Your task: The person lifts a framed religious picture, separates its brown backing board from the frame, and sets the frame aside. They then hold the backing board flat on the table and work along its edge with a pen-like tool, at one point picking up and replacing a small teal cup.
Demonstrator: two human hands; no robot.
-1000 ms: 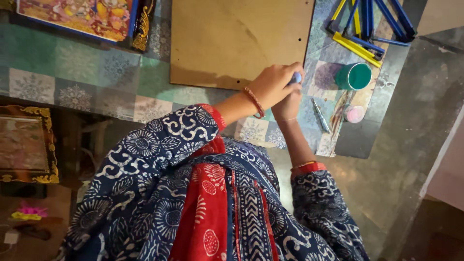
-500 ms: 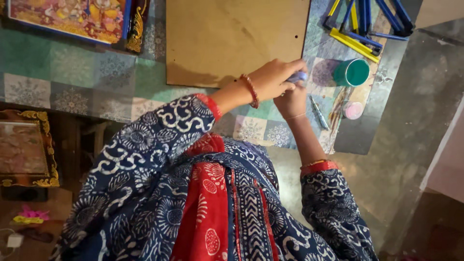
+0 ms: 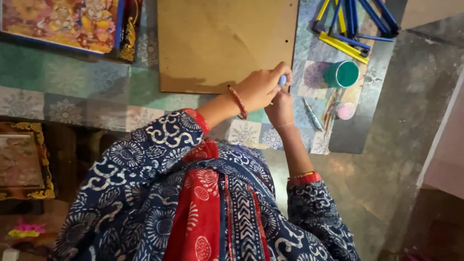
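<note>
Head view looking straight down, and both hands are bunched together right at the lower right corner of the brown board point(image 3: 227, 43) that lies flat on the bench point(image 3: 72, 92) with its patterned green and blue tile-print cover. The left hand point(image 3: 258, 89) has its fingers curled in and pinching a small pale blue thing point(image 3: 282, 80), which pokes out just past the knuckles at the board's edge; too small to say what it is exactly. The right hand point(image 3: 279, 108) sits tucked directly under the left one, touching it, fingers folded up toward that same blue thing, but I honestly can't tell if it's gripping anything since the left hand covers the tips. There's a red bangle point(image 3: 239, 102) on the left wrist. Just to the right of the hands stands a teal cup point(image 3: 342, 74), and near it lie a little pink round lid point(image 3: 346, 110) and a slim metal tool point(image 3: 312, 114), all apart from the hands. Further up in the corner is a heap of blue and yellow sticks point(image 3: 350, 24). Over on the far left of the bench sits a colourful framed picture point(image 3: 63, 21), well away from everything.
</note>
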